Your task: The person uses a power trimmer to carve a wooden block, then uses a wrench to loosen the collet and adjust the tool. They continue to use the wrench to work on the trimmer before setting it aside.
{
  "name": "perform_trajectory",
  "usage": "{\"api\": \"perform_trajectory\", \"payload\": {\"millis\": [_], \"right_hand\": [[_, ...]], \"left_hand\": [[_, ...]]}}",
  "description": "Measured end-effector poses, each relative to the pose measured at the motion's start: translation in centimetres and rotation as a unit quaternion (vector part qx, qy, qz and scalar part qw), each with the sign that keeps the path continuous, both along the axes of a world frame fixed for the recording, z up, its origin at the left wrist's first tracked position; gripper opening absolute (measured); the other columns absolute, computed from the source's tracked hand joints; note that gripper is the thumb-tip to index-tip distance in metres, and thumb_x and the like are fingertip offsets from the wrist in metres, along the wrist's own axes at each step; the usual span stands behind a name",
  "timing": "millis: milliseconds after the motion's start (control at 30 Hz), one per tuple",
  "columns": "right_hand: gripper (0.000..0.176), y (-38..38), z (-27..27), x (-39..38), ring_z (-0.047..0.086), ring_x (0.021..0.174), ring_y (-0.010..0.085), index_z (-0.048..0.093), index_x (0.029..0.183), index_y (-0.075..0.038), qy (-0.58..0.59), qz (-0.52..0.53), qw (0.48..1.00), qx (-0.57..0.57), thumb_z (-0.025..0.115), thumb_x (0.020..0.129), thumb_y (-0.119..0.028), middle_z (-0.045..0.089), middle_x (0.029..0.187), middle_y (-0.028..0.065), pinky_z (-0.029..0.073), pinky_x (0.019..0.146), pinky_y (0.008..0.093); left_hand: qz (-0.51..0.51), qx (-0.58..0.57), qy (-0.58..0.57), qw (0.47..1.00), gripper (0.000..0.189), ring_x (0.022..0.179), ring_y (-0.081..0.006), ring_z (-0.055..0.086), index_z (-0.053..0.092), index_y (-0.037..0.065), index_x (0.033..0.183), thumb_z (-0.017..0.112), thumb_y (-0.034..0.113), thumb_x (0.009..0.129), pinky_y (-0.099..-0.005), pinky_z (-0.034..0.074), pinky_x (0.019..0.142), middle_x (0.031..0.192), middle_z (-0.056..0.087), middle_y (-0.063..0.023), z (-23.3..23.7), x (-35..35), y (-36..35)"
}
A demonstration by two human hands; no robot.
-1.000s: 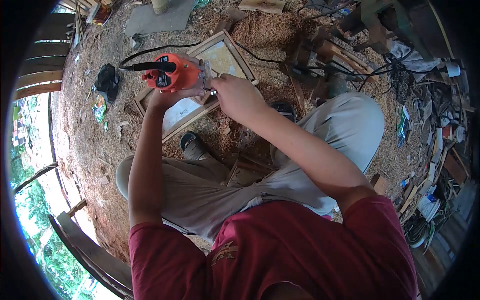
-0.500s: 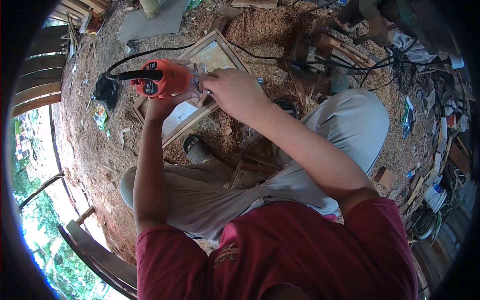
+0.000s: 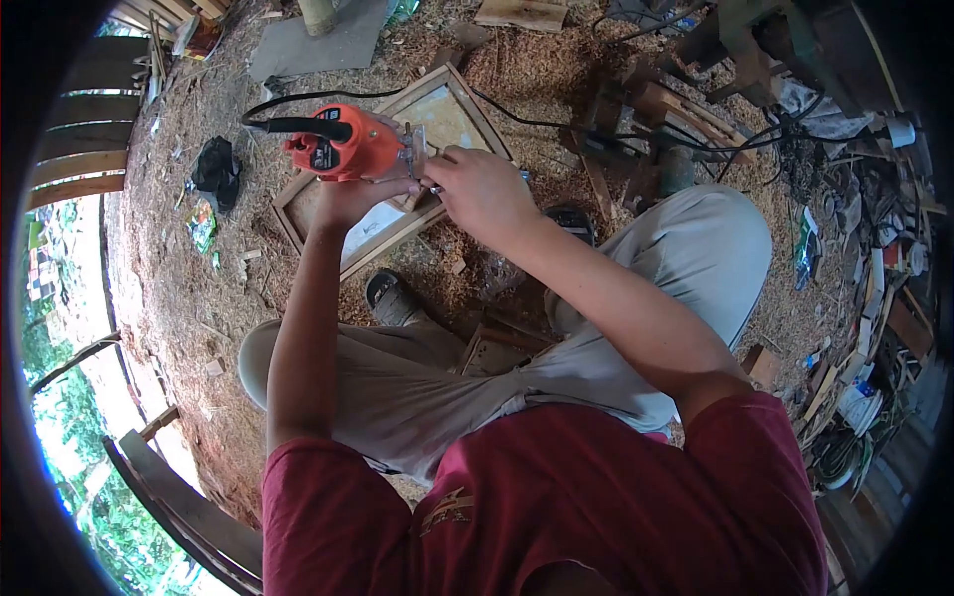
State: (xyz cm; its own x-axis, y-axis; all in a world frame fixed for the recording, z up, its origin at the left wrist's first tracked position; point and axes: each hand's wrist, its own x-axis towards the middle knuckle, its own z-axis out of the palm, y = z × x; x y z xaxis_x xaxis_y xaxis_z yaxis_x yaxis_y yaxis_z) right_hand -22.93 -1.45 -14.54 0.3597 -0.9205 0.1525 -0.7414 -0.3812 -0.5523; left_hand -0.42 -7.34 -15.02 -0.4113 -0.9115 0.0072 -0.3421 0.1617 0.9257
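An orange power tool point(image 3: 343, 142) with a black cord lies on its side in my left hand point(image 3: 360, 197), whose fingers are wrapped round its body from below. My right hand point(image 3: 481, 191) is at the clear base plate point(image 3: 418, 149) of the tool, its fingertips pinched near the metal parts there. What those fingertips hold is too small to make out. Beneath the tool a wooden frame point(image 3: 477, 116) with a pale panel rests on the ground, partly hidden by the tool and my hands.
Wood shavings cover the ground. A black bag point(image 3: 215, 171) lies to the left, and a grey board point(image 3: 273, 52) is at the top left. Wooden pieces point(image 3: 686, 111) and dark machinery point(image 3: 760, 50) stand at the upper right. The black cord crosses to the right.
The tool and both hands have shifted a little to the right in view. The tool has turned slightly, and less of my left hand's fingers shows above it.
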Motion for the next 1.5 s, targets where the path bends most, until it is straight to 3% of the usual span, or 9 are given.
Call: {"api": "perform_trajectory", "payload": {"millis": [333,733,1033,1233,1500], "right_hand": [[0.018,-0.3,0.1,-0.2,0.067,0.092,0.0356,0.065,0.103,-0.007,-0.021,0.019,0.999,0.023,0.065,0.084,-0.007,0.065,0.098,0.0132,0.055,0.081,0.0477],[0.017,-0.6,0.5,-1.0,0.066,0.095,0.0391,0.062,0.102,-0.002,-0.038,0.044,0.998,0.024,0.060,0.085,-0.002,0.067,0.098,0.0180,0.053,0.084,0.0502],[0.013,-1.0,0.2,-0.8,0.067,0.093,0.0392,0.063,0.102,-0.002,-0.059,0.012,0.998,0.038,0.060,0.089,-0.005,0.067,0.095,0.0186,0.053,0.083,0.0501],[0.012,-1.2,0.3,-1.0,0.067,0.092,0.0391,0.063,0.100,-0.002,-0.066,0.023,0.997,0.036,0.063,0.088,-0.007,0.068,0.096,0.0186,0.053,0.082,0.0501],[0.016,-1.8,3.6,-1.7,0.065,0.091,0.0416,0.058,0.101,0.002,-0.167,-0.055,0.984,0.011,0.062,0.093,-0.012,0.064,0.097,0.0236,0.052,0.081,0.0511]], "left_hand": [[0.015,-0.010,0.012,1.000,0.067,0.104,-0.0144,0.065,0.063,0.004,0.121,0.097,0.010,0.063,-0.0341,0.054,0.093,0.110,0.070,-0.0040,-0.4,-0.1,-0.3],[-0.003,-0.054,0.038,0.998,0.072,0.105,-0.0152,0.064,0.060,0.004,0.123,0.098,0.007,0.062,-0.0343,0.054,0.094,0.114,0.068,-0.0048,-0.3,-0.4,-0.2],[0.041,-0.041,0.033,0.998,0.069,0.104,-0.0146,0.066,0.064,0.004,0.117,0.101,0.013,0.059,-0.0332,0.055,0.092,0.112,0.070,-0.0045,-0.6,-0.6,-0.4],[0.060,-0.033,-0.028,0.997,0.067,0.101,-0.0144,0.066,0.066,0.004,0.115,0.101,0.015,0.059,-0.0332,0.055,0.090,0.109,0.071,-0.0041,-0.6,-0.5,-0.3],[0.037,-0.052,0.038,0.997,0.065,0.098,-0.0135,0.066,0.065,0.005,0.115,0.100,0.013,0.060,-0.0325,0.055,0.089,0.107,0.071,-0.0032,-0.6,-0.6,-0.6]]}}
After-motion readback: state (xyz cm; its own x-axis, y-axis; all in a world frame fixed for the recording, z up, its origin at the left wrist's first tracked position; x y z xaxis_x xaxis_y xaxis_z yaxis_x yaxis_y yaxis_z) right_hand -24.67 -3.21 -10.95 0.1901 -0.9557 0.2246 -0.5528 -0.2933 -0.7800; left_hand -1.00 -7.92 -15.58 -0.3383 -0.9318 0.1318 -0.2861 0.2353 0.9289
